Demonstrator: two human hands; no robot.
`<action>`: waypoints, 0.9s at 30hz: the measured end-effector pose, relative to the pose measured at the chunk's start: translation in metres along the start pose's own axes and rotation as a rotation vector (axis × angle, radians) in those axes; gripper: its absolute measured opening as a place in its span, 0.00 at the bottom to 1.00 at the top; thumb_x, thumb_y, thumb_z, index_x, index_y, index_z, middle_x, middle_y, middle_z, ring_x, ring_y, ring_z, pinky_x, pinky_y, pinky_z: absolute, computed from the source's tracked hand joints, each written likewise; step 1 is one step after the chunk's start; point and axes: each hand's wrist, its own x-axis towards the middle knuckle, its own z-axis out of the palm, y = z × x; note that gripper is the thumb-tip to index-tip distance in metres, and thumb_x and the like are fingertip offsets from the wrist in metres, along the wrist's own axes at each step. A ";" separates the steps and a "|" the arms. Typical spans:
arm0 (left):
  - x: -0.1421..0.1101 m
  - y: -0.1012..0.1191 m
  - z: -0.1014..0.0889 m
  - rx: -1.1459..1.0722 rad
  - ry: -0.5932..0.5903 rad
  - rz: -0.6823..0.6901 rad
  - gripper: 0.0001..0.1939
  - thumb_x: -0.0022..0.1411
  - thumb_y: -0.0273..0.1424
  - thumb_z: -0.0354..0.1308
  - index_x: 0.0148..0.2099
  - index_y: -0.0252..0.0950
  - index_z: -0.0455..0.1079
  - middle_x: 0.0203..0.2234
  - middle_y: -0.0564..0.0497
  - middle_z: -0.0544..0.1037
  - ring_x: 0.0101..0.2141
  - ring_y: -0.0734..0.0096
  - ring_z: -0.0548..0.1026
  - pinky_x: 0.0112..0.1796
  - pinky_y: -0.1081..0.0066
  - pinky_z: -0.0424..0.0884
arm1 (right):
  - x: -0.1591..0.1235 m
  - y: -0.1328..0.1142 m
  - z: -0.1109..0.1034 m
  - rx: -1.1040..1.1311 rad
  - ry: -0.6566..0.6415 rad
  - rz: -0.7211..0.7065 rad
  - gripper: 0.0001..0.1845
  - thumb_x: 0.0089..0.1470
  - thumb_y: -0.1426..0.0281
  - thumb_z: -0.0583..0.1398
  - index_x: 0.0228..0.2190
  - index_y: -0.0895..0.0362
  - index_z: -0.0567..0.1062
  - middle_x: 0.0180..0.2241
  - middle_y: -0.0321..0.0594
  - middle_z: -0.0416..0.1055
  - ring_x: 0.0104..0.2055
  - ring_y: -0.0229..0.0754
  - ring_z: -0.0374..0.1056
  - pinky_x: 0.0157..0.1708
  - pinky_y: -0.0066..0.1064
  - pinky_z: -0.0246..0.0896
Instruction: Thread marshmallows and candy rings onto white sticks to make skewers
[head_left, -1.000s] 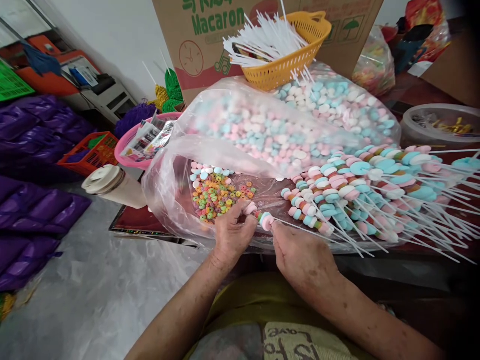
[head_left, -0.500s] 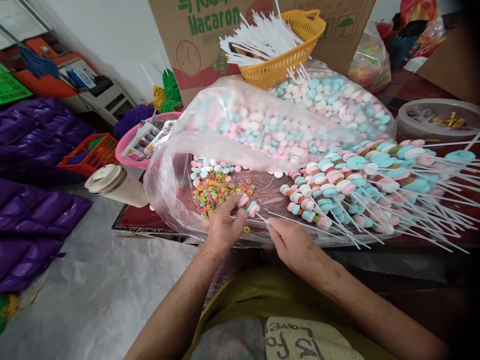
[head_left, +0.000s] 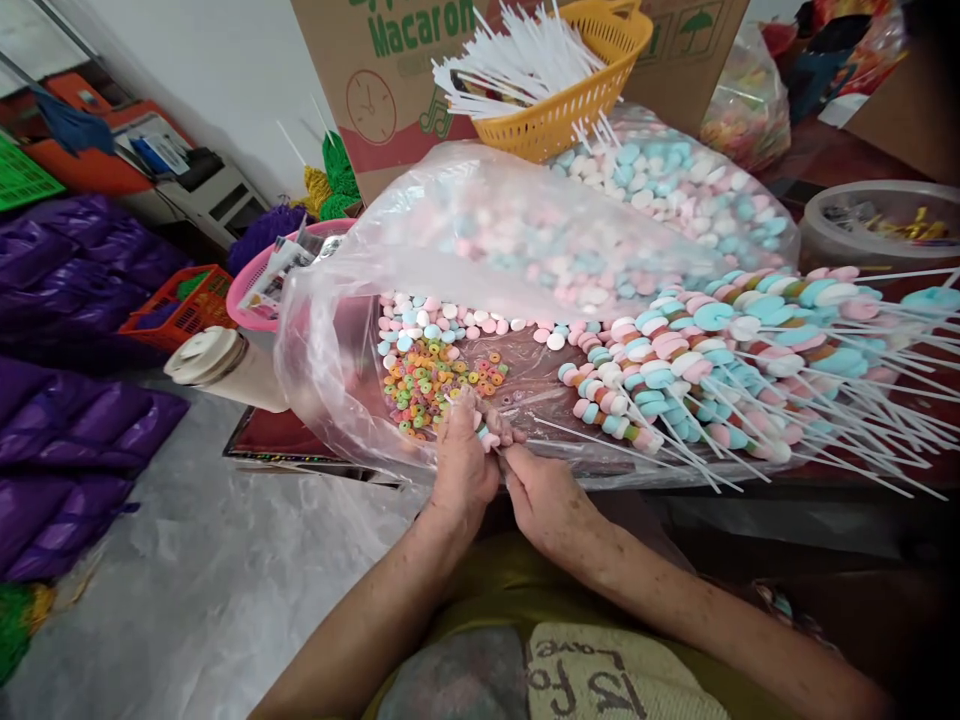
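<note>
My left hand (head_left: 461,465) is closed around a candy skewer (head_left: 489,438), a thin white stick threaded with pink, white and pale blue marshmallows. Its fingers cover much of the candy. Close beside it, my right hand (head_left: 551,505) pinches the lower part of the same stick, which is mostly hidden by the fingers. Just beyond the left hand lies a pile of small ring gummies (head_left: 427,385) in orange, green and yellow. Loose marshmallows (head_left: 491,325) are spread behind them. To the right, many loaded skewers (head_left: 705,345) are stacked with their sticks pointing right.
A clear plastic bag (head_left: 450,260) of marshmallows spreads over the table. On it sits a yellow basket (head_left: 547,130) of white sticks, before a cardboard box (head_left: 375,150). A lidded cup (head_left: 225,370) and pink basin (head_left: 251,290) stand left; a round tub (head_left: 877,220) stands right.
My hands have come closer together, the right one shifting left along the stick. The candy now sits deeper in the left hand, and the view has tilted slightly.
</note>
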 end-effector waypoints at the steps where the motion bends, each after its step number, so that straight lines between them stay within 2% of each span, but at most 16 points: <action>1: -0.002 -0.006 0.000 0.015 0.006 0.016 0.20 0.55 0.43 0.54 0.21 0.37 0.51 0.11 0.61 0.57 0.15 0.82 0.60 0.30 0.72 0.70 | 0.001 -0.002 0.001 -0.009 -0.009 0.005 0.14 0.57 0.74 0.46 0.35 0.60 0.70 0.31 0.46 0.74 0.32 0.41 0.68 0.30 0.29 0.54; 5: 0.000 -0.017 -0.007 0.158 0.023 0.025 0.19 0.58 0.43 0.50 0.22 0.36 0.55 0.14 0.59 0.60 0.18 0.80 0.64 0.31 0.72 0.69 | 0.011 -0.001 -0.004 -0.029 -0.025 0.064 0.15 0.57 0.74 0.45 0.34 0.60 0.71 0.30 0.47 0.74 0.31 0.42 0.69 0.31 0.30 0.55; 7: 0.009 -0.010 -0.011 0.297 -0.038 0.103 0.17 0.58 0.45 0.50 0.28 0.36 0.60 0.20 0.55 0.67 0.24 0.77 0.68 0.33 0.72 0.69 | 0.016 0.009 -0.014 -0.007 0.022 0.081 0.14 0.57 0.73 0.45 0.35 0.60 0.70 0.29 0.45 0.74 0.29 0.41 0.68 0.30 0.29 0.55; 8: 0.016 -0.004 -0.014 0.407 -0.064 0.186 0.16 0.58 0.45 0.50 0.33 0.35 0.62 0.25 0.53 0.70 0.27 0.75 0.70 0.34 0.71 0.68 | 0.016 0.017 -0.019 0.008 0.055 0.093 0.14 0.57 0.71 0.45 0.34 0.59 0.70 0.27 0.44 0.73 0.27 0.40 0.66 0.29 0.29 0.54; 10: 0.032 0.009 -0.021 0.738 -0.093 0.395 0.16 0.57 0.42 0.54 0.41 0.35 0.64 0.33 0.49 0.72 0.32 0.71 0.71 0.37 0.69 0.67 | 0.014 0.032 -0.028 0.020 0.106 0.119 0.15 0.58 0.68 0.45 0.30 0.58 0.69 0.23 0.40 0.69 0.24 0.38 0.63 0.27 0.28 0.52; 11: 0.040 0.015 -0.024 0.959 -0.081 0.486 0.14 0.56 0.39 0.56 0.41 0.35 0.66 0.33 0.48 0.72 0.33 0.69 0.71 0.38 0.67 0.67 | 0.011 0.039 -0.031 0.012 0.108 0.127 0.15 0.58 0.67 0.45 0.27 0.57 0.68 0.21 0.38 0.67 0.23 0.37 0.61 0.26 0.28 0.52; 13: 0.055 0.019 -0.030 1.393 -0.119 0.573 0.06 0.54 0.31 0.56 0.35 0.35 0.69 0.31 0.46 0.72 0.35 0.62 0.70 0.41 0.62 0.65 | 0.004 0.049 -0.031 -0.020 0.077 0.118 0.17 0.58 0.66 0.45 0.24 0.57 0.67 0.19 0.37 0.65 0.22 0.37 0.60 0.25 0.28 0.50; 15: 0.063 0.018 -0.032 1.648 -0.158 0.614 0.04 0.54 0.27 0.54 0.30 0.34 0.71 0.30 0.44 0.73 0.36 0.59 0.70 0.42 0.59 0.64 | -0.001 0.051 -0.028 -0.064 0.045 0.113 0.17 0.59 0.66 0.45 0.26 0.57 0.69 0.20 0.38 0.66 0.22 0.38 0.60 0.25 0.28 0.48; 16: 0.065 0.016 -0.033 1.677 -0.156 0.641 0.05 0.54 0.26 0.54 0.29 0.35 0.71 0.31 0.43 0.73 0.36 0.58 0.70 0.42 0.59 0.64 | -0.003 0.050 -0.026 -0.089 0.036 0.124 0.17 0.59 0.67 0.45 0.28 0.57 0.70 0.21 0.39 0.68 0.23 0.38 0.61 0.24 0.28 0.47; 18: 0.063 0.015 -0.034 1.571 -0.132 0.650 0.06 0.53 0.27 0.54 0.31 0.35 0.73 0.31 0.45 0.74 0.36 0.62 0.71 0.40 0.63 0.65 | -0.002 0.046 -0.025 -0.142 0.014 0.169 0.17 0.59 0.68 0.44 0.31 0.58 0.71 0.23 0.40 0.70 0.24 0.39 0.63 0.25 0.29 0.46; 23: 0.044 0.021 -0.036 1.011 -0.073 0.310 0.06 0.49 0.29 0.57 0.31 0.34 0.73 0.23 0.53 0.75 0.25 0.72 0.72 0.30 0.73 0.67 | 0.006 0.036 -0.029 -0.259 -0.068 0.169 0.15 0.59 0.70 0.46 0.35 0.58 0.71 0.27 0.43 0.73 0.27 0.40 0.66 0.25 0.29 0.45; 27: 0.034 0.023 -0.036 0.830 -0.022 0.229 0.06 0.47 0.30 0.60 0.29 0.33 0.72 0.22 0.53 0.76 0.24 0.75 0.71 0.27 0.75 0.66 | 0.005 0.032 -0.028 -0.299 -0.062 0.139 0.15 0.59 0.70 0.45 0.35 0.58 0.71 0.28 0.44 0.73 0.29 0.41 0.67 0.26 0.30 0.45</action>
